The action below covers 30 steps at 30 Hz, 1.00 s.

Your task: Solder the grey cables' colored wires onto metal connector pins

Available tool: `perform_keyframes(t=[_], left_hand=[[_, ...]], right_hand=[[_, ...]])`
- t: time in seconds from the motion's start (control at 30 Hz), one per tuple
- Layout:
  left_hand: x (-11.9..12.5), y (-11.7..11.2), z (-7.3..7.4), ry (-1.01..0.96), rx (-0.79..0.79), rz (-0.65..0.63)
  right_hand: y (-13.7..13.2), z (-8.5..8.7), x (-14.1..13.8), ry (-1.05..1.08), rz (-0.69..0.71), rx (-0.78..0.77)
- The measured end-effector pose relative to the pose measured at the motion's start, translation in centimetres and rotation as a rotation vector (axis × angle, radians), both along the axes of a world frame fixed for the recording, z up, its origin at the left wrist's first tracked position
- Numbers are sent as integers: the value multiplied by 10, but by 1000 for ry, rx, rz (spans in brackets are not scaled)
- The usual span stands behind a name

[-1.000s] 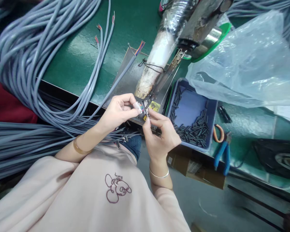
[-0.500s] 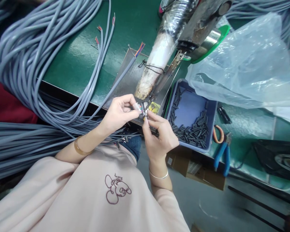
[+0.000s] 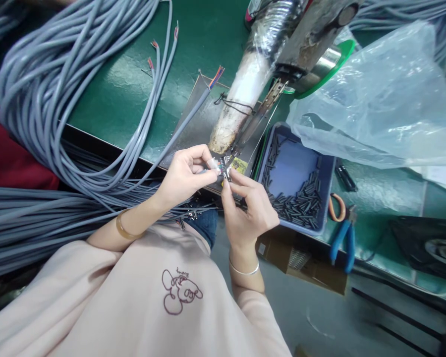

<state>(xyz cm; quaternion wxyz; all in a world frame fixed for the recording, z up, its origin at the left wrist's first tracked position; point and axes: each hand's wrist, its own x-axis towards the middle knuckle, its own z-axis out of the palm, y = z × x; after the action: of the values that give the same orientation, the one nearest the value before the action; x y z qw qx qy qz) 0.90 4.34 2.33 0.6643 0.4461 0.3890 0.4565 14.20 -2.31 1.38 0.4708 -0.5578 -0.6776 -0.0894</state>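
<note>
My left hand pinches the end of a grey cable whose short coloured wires fan out at its tip, wrapped in a clear sleeve. My right hand meets it from the right, thumb and forefinger pinched on a small metal piece at those wire ends. Both hands hover over the near edge of a grey metal plate, just below the tip of a white, tape-wrapped machine arm.
Thick bundles of grey cable fill the left side and hang over the green table. A blue tray holds several small black tubes. Blue-handled pliers and a clear plastic bag lie to the right.
Both hands stay pinched together at the wire ends, with only slight shifts of the fingers. The view has drifted a little.
</note>
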Motion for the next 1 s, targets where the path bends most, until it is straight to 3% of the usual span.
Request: perform_keyframes(t=[0.6,0.9,1.0], left_hand=[[-1,-2,0,15,-68,-5],[-3,-9,-3,42,-94,-33],[-5,-13,-6,83,-84,-46]], right_hand=[[-4,-1,2,-97,-2,-3],[-10,-10,6,63,22,-41],[-14,-9,15,150,-90,15]])
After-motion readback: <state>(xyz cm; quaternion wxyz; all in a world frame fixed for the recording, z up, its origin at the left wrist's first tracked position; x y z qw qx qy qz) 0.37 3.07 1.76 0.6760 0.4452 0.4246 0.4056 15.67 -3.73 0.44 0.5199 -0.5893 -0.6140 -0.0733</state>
